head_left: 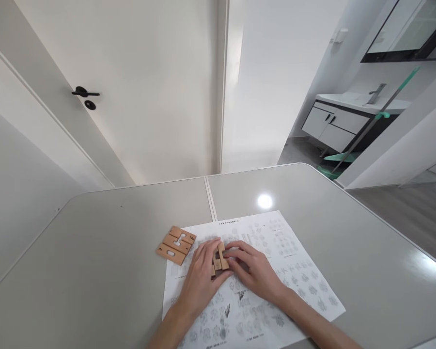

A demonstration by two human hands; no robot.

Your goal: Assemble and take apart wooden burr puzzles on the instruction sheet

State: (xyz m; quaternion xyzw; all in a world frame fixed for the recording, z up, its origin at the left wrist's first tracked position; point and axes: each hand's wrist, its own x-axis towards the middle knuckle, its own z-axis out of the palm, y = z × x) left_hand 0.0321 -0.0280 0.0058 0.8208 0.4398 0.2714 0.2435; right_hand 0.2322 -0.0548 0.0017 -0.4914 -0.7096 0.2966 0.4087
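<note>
Small notched wooden puzzle pieces sit between my two hands, over the printed instruction sheet. My left hand curls round their left side, with its thumb along the near edge. From the right, the bent fingers of my right hand press against the same pieces. Parts of them are hidden behind my fingers. Left of the sheet's top corner, flat wooden pieces with cut-out slots and dark number marks lie side by side, partly over the paper.
The grey tabletop has a pale seam running away from me. Beyond its far edge stands a white door with a black handle. A sink cabinet and a green-handled broom are at the far right.
</note>
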